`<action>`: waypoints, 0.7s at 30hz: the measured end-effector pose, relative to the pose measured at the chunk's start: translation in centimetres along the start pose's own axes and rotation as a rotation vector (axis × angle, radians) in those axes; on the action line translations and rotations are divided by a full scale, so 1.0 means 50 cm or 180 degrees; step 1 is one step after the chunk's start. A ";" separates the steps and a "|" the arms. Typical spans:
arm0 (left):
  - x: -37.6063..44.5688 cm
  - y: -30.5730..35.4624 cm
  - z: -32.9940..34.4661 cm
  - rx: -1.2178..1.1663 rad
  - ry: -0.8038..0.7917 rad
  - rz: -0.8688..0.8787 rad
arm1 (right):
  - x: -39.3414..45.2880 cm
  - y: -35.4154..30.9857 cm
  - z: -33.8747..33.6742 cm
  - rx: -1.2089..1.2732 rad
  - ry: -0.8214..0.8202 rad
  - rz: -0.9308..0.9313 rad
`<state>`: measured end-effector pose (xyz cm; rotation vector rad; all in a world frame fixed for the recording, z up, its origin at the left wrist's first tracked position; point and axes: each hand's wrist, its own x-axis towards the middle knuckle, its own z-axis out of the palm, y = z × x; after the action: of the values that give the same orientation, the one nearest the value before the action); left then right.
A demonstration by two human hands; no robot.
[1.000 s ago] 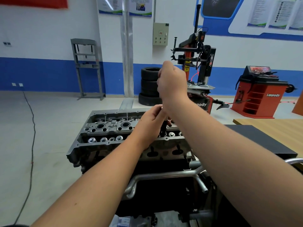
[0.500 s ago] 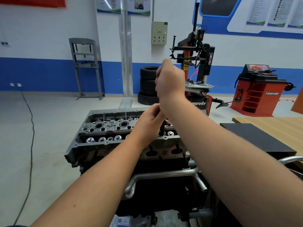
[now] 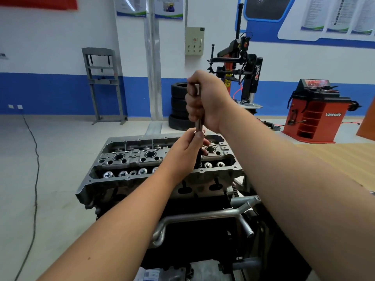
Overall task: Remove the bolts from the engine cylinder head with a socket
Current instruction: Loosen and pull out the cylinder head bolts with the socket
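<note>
The grey aluminium cylinder head (image 3: pixel 142 157) sits on top of the engine block in front of me, with round valve caps along its near row. A long metal socket extension (image 3: pixel 199 123) stands upright over the right part of the head. My right hand (image 3: pixel 207 102) grips its upper end in a fist, with the square tip showing above my fingers. Lower down, my left hand (image 3: pixel 188 151) pinches the shaft just above the head. The dark socket end (image 3: pixel 198 162) reaches into the head; any bolt under it is hidden.
Metal coolant pipes (image 3: pixel 203 218) run across the engine's front below the head. A wooden table with a dark mat (image 3: pixel 332 159) stands at the right. Farther back are stacked tyres (image 3: pixel 178 106), a tyre changer (image 3: pixel 241 74), a red wheel balancer (image 3: pixel 316 112) and a grey press frame (image 3: pixel 103 84).
My right hand has turned on the extension, so its top end and shaft now show between my fingers. Both hands stay at the same spot over the head.
</note>
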<state>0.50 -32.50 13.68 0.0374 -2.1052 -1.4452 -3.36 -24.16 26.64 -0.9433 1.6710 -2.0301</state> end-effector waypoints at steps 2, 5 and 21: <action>0.002 0.000 0.000 0.0058 -0.0037 0.0011 | 0.003 -0.002 -0.020 0.0195 -0.0162 0.0129; 0.007 0.002 0.001 0.0234 0.0024 0.0107 | -0.011 0.024 -0.003 0.0104 0.0481 -0.0236; 0.005 0.003 -0.008 0.0017 0.0161 0.0046 | -0.012 0.050 0.030 -0.0394 0.0977 -0.0680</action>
<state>0.52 -32.87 14.05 0.0599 -2.0646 -1.4157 -2.25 -25.50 24.24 -0.9213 1.9459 -2.3325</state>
